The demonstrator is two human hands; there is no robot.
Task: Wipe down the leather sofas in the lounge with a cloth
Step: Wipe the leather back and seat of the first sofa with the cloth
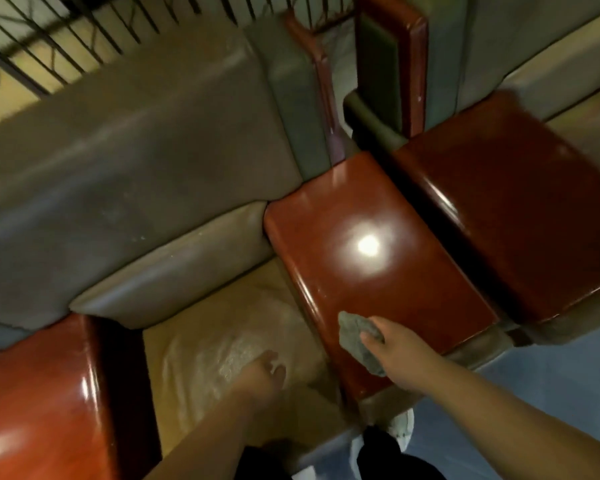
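Note:
A leather armchair stands below me, with a tan seat cushion [222, 344] and a grey-tan backrest [125, 168]. Its glossy red-brown right armrest [371, 247] reflects a lamp. My right hand [395, 344] grips a crumpled grey cloth [357, 337] and holds it against the near end of that armrest. My left hand [260, 372] rests on the seat cushion with loosely bent fingers and holds nothing. The left armrest [45, 400] shows at the lower left.
A second sofa stands to the right, its red-brown armrest [520, 220] close beside the first across a dark gap. Metal railing [66, 32] runs behind the backrest. Blue-grey floor [548, 386] lies at the lower right, and a white shoe [402, 427] shows near the sofa's front.

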